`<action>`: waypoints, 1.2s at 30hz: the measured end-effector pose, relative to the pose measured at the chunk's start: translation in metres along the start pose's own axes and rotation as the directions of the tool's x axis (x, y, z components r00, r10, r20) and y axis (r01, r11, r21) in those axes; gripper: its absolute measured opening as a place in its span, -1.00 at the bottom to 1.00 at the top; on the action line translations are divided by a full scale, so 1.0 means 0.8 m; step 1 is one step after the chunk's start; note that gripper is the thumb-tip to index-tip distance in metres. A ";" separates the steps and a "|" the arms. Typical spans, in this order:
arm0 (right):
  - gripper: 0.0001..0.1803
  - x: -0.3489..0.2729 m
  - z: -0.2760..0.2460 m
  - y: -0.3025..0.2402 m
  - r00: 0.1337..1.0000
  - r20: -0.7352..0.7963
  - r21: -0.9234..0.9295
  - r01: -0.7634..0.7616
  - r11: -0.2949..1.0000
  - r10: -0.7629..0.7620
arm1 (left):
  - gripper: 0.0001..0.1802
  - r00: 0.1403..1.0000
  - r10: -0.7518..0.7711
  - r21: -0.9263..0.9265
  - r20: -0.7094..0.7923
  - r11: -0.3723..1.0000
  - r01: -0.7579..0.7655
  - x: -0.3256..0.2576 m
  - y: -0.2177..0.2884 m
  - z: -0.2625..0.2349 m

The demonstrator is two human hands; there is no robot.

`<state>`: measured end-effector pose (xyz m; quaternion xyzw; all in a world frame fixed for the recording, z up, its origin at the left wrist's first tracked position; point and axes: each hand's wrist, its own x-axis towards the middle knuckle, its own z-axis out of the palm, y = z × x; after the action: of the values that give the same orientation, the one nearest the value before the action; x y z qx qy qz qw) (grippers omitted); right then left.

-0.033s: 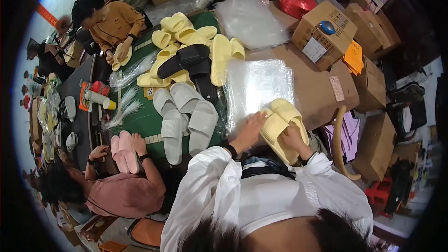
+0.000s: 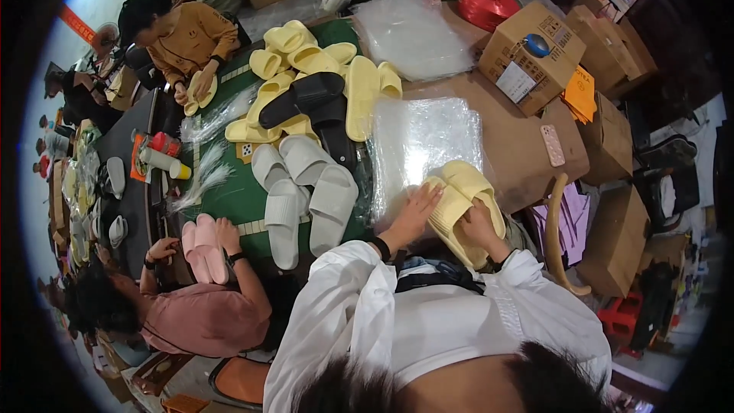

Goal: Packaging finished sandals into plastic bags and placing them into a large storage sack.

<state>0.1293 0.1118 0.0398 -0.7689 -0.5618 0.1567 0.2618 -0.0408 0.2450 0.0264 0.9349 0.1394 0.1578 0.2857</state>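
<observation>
A pair of pale yellow slippers (image 2: pixel 457 187) is in front of me, side by side at the near edge of the table. My right hand (image 2: pixel 482 228) grips the pair, its fingertips partly hidden at the foot opening. Against the left slipper's strap lies my left hand (image 2: pixel 413 210), fingers stretched out. Beneath and beyond that hand is a stack of clear plastic bags (image 2: pixel 424 134). To the left, grey slippers (image 2: pixel 332 203) lie on the green table top (image 2: pixel 237 191), with black slippers (image 2: pixel 306 98) and a heap of yellow slippers (image 2: pixel 359 99) farther back.
A cardboard box (image 2: pixel 527 53) stands at the back right, near a pink phone (image 2: pixel 551 145). More clear bags (image 2: pixel 417 34) lie at the far side before a co-worker. Another co-worker on the left touches pink slippers (image 2: pixel 204 248); a third handles a yellow slipper (image 2: pixel 202 92).
My left hand's fingers have shifted very slightly on the yellow slipper. Everything else looks the same.
</observation>
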 end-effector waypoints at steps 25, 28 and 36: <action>-0.80 0.029 0.102 0.020 0.931 -0.301 -0.085 -0.241 0.967 0.206 | -0.25 0.707 -0.611 -0.325 -0.356 0.790 0.519 -0.011 0.003 0.041; -0.76 0.041 0.094 0.009 0.907 -0.291 0.112 -0.282 0.953 0.303 | -0.26 0.772 -0.440 -0.139 -0.459 0.893 0.427 -0.020 -0.006 0.061; -0.75 0.061 0.087 -0.029 0.928 -0.262 -0.132 -0.305 0.943 0.263 | -0.27 0.901 -0.356 -0.681 -0.249 0.725 0.098 -0.013 -0.007 0.030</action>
<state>0.0895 0.1791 -0.0009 -0.8752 -0.4196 0.0499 0.2357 -0.0426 0.2339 0.0022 0.7047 0.2412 0.3294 0.5802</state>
